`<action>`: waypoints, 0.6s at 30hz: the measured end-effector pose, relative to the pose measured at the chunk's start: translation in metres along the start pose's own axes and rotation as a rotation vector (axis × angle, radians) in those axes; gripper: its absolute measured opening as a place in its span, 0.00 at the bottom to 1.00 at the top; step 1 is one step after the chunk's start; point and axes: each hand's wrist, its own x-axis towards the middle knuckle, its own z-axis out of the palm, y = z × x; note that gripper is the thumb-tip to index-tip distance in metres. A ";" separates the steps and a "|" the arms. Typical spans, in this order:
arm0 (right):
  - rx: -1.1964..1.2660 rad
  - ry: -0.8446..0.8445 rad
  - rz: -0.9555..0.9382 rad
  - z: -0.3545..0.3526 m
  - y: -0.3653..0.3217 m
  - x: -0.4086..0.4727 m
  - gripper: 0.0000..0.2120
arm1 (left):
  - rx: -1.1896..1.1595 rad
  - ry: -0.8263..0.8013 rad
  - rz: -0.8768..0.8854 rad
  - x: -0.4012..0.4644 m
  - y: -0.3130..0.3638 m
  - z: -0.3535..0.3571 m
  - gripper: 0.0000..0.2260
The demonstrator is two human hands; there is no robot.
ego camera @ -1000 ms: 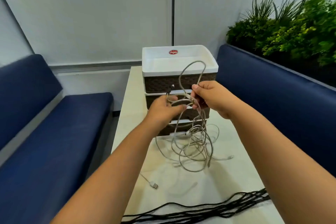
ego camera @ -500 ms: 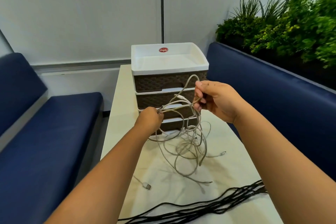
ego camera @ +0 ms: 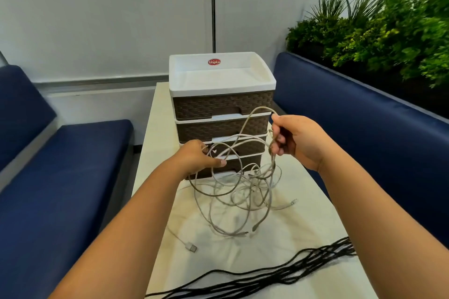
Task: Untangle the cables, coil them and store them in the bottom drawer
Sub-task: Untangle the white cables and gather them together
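A tangle of pale grey cables [ego camera: 239, 192] hangs between my two hands over the table, its lower loops resting on the tabletop. My left hand [ego camera: 198, 156] grips strands on the left side of the tangle. My right hand [ego camera: 295, 139] pinches a loop that arches up to the right. A bundle of black cable [ego camera: 279, 272] lies across the near table edge. The brown woven drawer unit [ego camera: 222, 104] with a white top stands behind the tangle. Its bottom drawer [ego camera: 247, 164] is shut and partly hidden by my left hand and the cables.
A USB plug [ego camera: 190, 247] on a thin white lead lies on the cream table [ego camera: 303, 213] near my left forearm. Blue benches [ego camera: 60, 177] flank the table on both sides. Green plants [ego camera: 388, 29] stand behind the right bench.
My hands have moved apart, the right one going right and a little up, stretching the grey strands between them. The lower loops have spread wider on the table.
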 end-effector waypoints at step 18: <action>-0.062 -0.183 -0.068 -0.017 0.002 0.007 0.14 | 0.271 0.400 0.166 -0.020 -0.001 0.077 0.18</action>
